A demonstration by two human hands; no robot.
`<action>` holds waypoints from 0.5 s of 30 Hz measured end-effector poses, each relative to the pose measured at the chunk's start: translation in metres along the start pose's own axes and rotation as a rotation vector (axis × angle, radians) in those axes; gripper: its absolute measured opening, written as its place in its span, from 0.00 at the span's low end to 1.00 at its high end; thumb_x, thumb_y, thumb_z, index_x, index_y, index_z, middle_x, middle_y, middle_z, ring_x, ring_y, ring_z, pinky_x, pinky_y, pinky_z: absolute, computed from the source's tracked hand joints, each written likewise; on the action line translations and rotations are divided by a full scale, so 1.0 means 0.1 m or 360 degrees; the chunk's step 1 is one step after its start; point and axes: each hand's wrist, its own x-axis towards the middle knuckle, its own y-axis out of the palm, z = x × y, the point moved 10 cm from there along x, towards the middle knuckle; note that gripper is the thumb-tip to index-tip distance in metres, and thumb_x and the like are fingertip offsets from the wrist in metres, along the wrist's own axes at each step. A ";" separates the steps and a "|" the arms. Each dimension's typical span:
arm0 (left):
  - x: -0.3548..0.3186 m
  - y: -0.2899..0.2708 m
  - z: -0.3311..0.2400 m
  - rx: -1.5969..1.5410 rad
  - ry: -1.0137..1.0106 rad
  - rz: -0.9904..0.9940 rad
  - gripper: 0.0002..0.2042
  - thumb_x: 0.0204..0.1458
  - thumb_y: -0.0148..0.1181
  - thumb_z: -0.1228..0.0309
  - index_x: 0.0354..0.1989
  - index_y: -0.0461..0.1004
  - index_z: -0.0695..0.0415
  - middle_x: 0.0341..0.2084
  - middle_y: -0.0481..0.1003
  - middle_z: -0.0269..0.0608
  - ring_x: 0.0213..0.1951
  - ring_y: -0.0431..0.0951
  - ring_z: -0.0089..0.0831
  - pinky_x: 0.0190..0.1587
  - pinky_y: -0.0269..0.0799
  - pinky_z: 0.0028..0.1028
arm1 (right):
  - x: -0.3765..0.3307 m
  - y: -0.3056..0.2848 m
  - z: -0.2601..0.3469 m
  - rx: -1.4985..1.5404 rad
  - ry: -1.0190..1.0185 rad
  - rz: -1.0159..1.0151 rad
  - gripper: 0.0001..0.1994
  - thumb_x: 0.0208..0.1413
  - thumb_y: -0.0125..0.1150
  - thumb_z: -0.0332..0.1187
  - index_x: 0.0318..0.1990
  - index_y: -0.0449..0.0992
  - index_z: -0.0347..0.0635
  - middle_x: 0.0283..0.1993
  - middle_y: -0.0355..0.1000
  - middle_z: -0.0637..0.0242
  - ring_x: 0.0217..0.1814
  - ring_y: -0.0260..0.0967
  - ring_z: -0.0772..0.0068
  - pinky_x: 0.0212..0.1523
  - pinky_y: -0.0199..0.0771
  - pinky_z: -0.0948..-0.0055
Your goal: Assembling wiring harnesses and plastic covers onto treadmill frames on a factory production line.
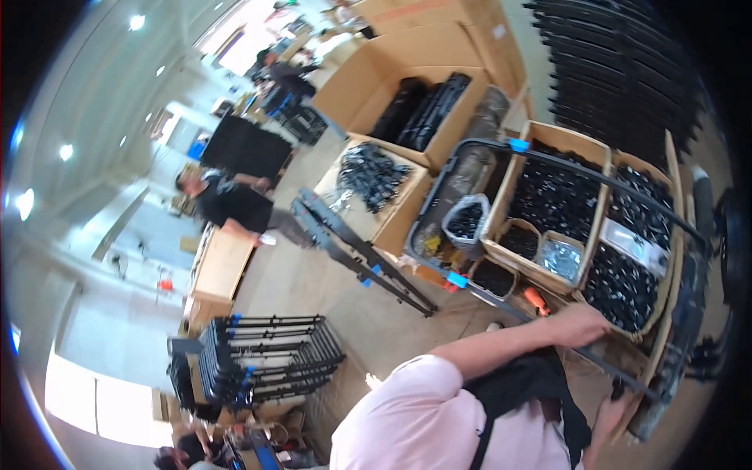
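Beside the cardboard bins (595, 149) of small black parts, a long black metal frame (564, 168) slants across them. Left hand (581, 323) wraps its lower rail; right hand (609, 415) reaches near the frame's end, its grasp unclear. A one-handed hold may let the frame swing and upset the bins.

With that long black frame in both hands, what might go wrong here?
Two risks, judging by the picture. The long black frame reaches over the cardboard boxes of black parts; a swing might catch a box rim or the small bag and spill pieces. The right hand holds only the lower end, the left hand a side bar, so the far end might dip.
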 end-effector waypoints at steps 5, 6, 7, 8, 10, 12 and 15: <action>0.61 0.74 -0.35 -0.0303 0.0196 0.0316 0.09 0.56 0.58 0.68 0.37 0.83 0.56 0.34 0.82 0.47 0.41 0.82 0.50 0.45 0.77 0.48 | -0.53 -0.09 -0.55 0.0247 -0.0074 0.0030 0.21 0.58 0.58 0.29 0.59 0.77 0.32 0.51 0.79 0.44 0.58 0.77 0.51 0.56 0.73 0.58; 0.76 0.92 -0.43 -0.0367 0.0219 0.0424 0.11 0.55 0.58 0.66 0.39 0.84 0.57 0.36 0.83 0.49 0.43 0.82 0.51 0.46 0.77 0.48 | -0.44 0.11 -1.20 0.0210 0.0096 0.0129 0.20 0.56 0.61 0.30 0.56 0.78 0.32 0.47 0.80 0.47 0.53 0.79 0.55 0.54 0.73 0.59; 0.95 1.38 -0.91 -0.0518 0.0320 0.0656 0.13 0.56 0.56 0.66 0.41 0.84 0.58 0.38 0.83 0.51 0.43 0.82 0.52 0.47 0.77 0.47 | -0.82 -0.25 -1.41 0.0333 0.0454 0.0149 0.19 0.55 0.62 0.30 0.54 0.79 0.34 0.42 0.81 0.51 0.46 0.80 0.59 0.50 0.75 0.61; 1.04 1.41 -0.93 -0.0528 0.0313 0.0632 0.13 0.57 0.57 0.65 0.42 0.84 0.57 0.38 0.83 0.52 0.43 0.82 0.52 0.46 0.78 0.46 | -0.89 -0.33 -1.29 0.0387 0.0718 0.0338 0.16 0.54 0.64 0.32 0.49 0.81 0.36 0.34 0.81 0.55 0.36 0.79 0.65 0.40 0.77 0.64; 1.25 1.40 -0.87 -0.0538 0.0150 0.0664 0.12 0.61 0.59 0.64 0.45 0.83 0.56 0.41 0.83 0.52 0.44 0.84 0.50 0.46 0.79 0.41 | -0.71 -0.45 -1.09 0.0388 0.0537 0.0302 0.09 0.54 0.66 0.34 0.38 0.77 0.39 0.21 0.70 0.69 0.18 0.68 0.75 0.20 0.68 0.68; 1.48 1.64 -0.87 -0.0691 0.0139 0.0756 0.13 0.64 0.56 0.64 0.48 0.82 0.57 0.40 0.84 0.48 0.43 0.85 0.43 0.49 0.79 0.39 | -0.64 -0.85 -0.86 0.0411 0.0570 0.0334 0.13 0.55 0.65 0.40 0.31 0.77 0.39 0.20 0.72 0.68 0.19 0.72 0.73 0.22 0.72 0.69; 1.82 2.15 -1.23 -0.1177 0.0024 0.1023 0.13 0.68 0.56 0.67 0.52 0.80 0.60 0.42 0.83 0.38 0.44 0.80 0.24 0.52 0.76 0.29 | -0.64 -1.82 -0.40 0.0485 0.0562 0.0178 0.15 0.57 0.63 0.43 0.32 0.79 0.38 0.21 0.73 0.68 0.19 0.73 0.72 0.23 0.75 0.69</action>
